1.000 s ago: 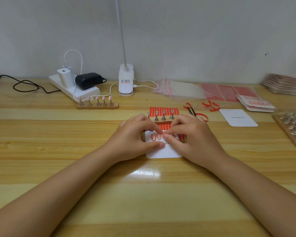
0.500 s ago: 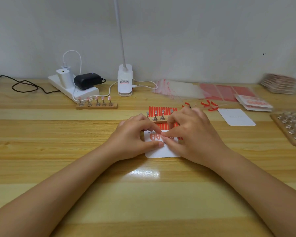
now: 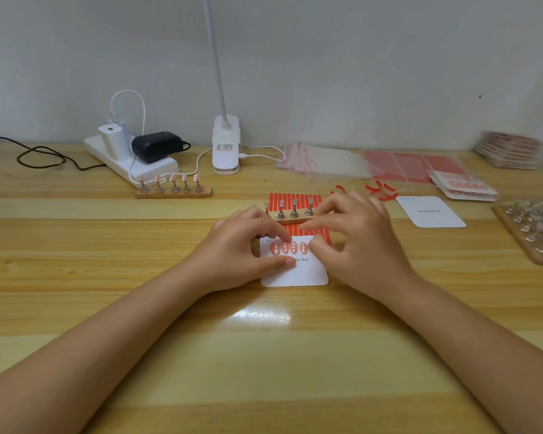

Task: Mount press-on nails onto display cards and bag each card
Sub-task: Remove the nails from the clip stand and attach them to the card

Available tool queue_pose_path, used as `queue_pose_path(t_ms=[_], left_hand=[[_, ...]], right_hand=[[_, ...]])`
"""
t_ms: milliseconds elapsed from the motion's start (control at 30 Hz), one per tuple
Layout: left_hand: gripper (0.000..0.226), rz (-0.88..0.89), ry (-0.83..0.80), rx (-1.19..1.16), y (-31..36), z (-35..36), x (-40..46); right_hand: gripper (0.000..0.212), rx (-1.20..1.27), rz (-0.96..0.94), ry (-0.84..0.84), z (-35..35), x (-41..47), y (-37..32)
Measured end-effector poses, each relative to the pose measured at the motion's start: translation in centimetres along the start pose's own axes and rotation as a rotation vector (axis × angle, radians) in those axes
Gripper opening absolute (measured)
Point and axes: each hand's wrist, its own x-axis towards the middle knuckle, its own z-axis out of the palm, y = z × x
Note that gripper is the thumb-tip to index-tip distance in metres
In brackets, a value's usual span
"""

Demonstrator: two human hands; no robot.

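Observation:
A white display card (image 3: 298, 272) lies flat on the wooden table in front of me. A row of several pink press-on nails (image 3: 289, 248) sits across its upper part. My left hand (image 3: 248, 252) holds the card down, with the thumb on its middle and the curled index finger at its top edge. My right hand (image 3: 355, 242) has its thumb tip on the rightmost nail of the row, while its other fingers are lifted and spread. Just behind the card stands a small wooden holder (image 3: 292, 218) with bare metal stands, on a red adhesive strip sheet (image 3: 295, 198).
A second holder with pink nails (image 3: 173, 187) stands at the back left, near a power strip (image 3: 132, 161) and a lamp base (image 3: 226, 145). Clear bags (image 3: 323, 161), red sheets (image 3: 414, 166), finished cards (image 3: 464, 187), a blank card (image 3: 430, 213) and a tray of stands (image 3: 533, 230) lie to the right.
More nails now show on the card. My right hand has uncurled its fingers and spread them, leaving only the thumb on the last nail. My left hand has stayed on the card.

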Motion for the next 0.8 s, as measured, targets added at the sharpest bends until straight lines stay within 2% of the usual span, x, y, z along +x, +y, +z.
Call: queue_pose_path(t_ms=[67,233,400,567,800], left_hand=[[0.023,-0.009,-0.026,0.013,0.05,-0.24,0.00],[0.025,-0.007,-0.066,0.019,0.07,-0.63,-0.14],[0.026,-0.002,-0.058,0.035,0.02,-0.39,-0.12],[0.024,0.008,-0.033,0.079,0.16,-0.03,-0.10],[0.028,0.018,-0.027,0.027,0.16,-0.03,0.02]], right_hand=[[0.015,0.011,0.003,0.023,-0.05,0.12,0.43],[0.012,-0.001,-0.060,-0.099,0.05,-0.14,0.74],[0.014,-0.011,-0.097,-0.154,0.03,-0.05,0.80],[0.018,0.009,-0.096,-0.162,0.14,0.05,0.85],[0.019,0.036,-0.068,-0.138,0.42,0.01,0.76]])
